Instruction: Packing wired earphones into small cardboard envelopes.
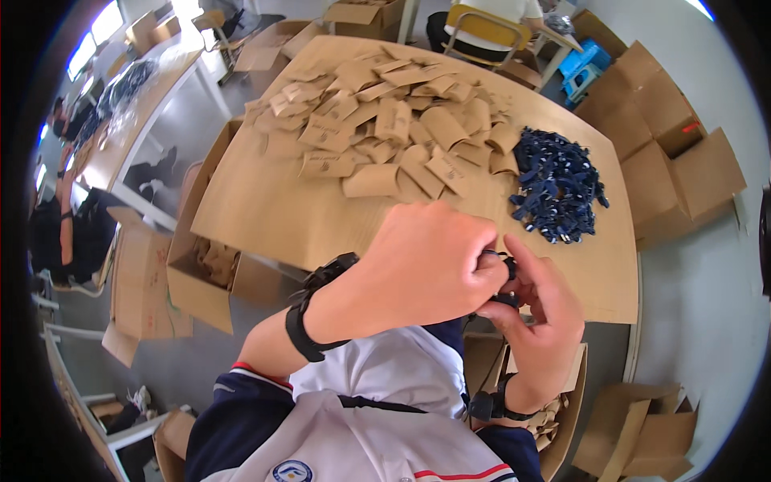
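Observation:
My two hands meet over the near right part of the table. My left hand (430,261) is closed, its thumb and curled fingers pinching a small dark looped piece (504,300). The fingers of my right hand (550,309) bend round the same piece from the right. My fingers cover most of it, so its exact kind does not show. Beyond my right hand lies a heap of small navy strap-like pieces (558,185) with shiny bits. Ahead of my left hand spreads a large pile of brown cardboard sleeves (393,120), some flat and some bulging.
The wooden table (281,213) has a curved edge near me. An open carton (201,277) with brown pieces stands at its left; another carton (572,386) sits below my right forearm. More cartons (658,145) line the right wall. A person (490,24) sits beyond the table.

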### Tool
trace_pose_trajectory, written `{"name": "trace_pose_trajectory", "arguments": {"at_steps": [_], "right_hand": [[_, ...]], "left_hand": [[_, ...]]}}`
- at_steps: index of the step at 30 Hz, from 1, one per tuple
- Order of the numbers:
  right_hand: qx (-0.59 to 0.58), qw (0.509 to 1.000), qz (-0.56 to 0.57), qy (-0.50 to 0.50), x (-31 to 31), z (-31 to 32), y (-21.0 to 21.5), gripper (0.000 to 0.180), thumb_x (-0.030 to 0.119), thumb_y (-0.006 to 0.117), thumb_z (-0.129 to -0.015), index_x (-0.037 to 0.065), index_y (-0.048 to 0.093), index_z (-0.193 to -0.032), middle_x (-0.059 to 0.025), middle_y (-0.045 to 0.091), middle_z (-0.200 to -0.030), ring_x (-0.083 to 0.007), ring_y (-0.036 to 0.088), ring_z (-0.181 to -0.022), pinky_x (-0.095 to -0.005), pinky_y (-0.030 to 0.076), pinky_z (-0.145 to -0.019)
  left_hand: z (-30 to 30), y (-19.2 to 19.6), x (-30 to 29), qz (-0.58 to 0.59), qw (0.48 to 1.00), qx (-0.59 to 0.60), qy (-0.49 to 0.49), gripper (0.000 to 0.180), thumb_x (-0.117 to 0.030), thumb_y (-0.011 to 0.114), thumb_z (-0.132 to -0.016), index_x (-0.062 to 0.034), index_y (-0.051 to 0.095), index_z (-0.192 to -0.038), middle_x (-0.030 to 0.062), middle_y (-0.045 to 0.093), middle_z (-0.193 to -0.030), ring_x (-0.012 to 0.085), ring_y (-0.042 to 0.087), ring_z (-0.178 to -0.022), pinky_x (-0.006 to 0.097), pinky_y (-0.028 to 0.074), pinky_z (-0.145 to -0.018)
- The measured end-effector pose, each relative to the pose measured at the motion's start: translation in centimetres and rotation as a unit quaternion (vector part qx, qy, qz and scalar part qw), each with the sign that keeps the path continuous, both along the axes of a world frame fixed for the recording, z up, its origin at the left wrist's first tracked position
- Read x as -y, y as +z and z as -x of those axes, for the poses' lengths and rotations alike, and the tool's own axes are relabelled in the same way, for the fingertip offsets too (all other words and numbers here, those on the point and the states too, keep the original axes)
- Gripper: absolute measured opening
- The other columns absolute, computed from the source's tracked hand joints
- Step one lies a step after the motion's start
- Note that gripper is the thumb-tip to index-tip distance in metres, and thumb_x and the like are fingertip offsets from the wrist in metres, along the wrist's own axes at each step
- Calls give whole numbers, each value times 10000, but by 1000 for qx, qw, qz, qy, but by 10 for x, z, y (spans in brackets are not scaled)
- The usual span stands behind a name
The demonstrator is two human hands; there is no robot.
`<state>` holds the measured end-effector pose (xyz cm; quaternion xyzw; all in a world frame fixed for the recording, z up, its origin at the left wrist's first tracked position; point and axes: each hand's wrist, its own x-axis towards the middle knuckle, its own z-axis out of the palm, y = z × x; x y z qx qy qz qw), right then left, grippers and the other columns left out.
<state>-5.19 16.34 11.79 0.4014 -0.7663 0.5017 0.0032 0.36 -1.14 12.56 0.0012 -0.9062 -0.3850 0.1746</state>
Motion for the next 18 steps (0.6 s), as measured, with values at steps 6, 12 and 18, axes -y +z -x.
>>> {"name": "trace_pose_trajectory", "arguments": {"at_steps": [6,12,18], "right_hand": [[268,948,166,48,-7,13,-27,473,27,823,-719,-72,643,-1145,-70,600,-981,-142,580,-871,-259,472,-776],[96,982,162,-6,0,27,-52,334,117,785,-790,-66,648,-1034,-85,594,-952,-166,595,-861,-249,472,-759],[43,985,164,11,19,19,-46,245,39,729,-792,-74,665,-1000,-194,676,-1029,-249,666,-909,-317,530,-805]], "left_hand": [[-1,-36,-3,-11,982,-181,-60,145,-38,633,-755,-45,602,-896,93,559,-649,305,563,-597,401,437,-536],[-6,-59,-7,-20,986,-160,-34,205,-80,689,-816,-30,611,-999,88,591,-724,279,575,-658,383,455,-578],[-17,-75,11,-73,989,-113,-69,286,-69,636,-892,-15,576,-1167,107,659,-913,280,601,-794,371,484,-710]]}}
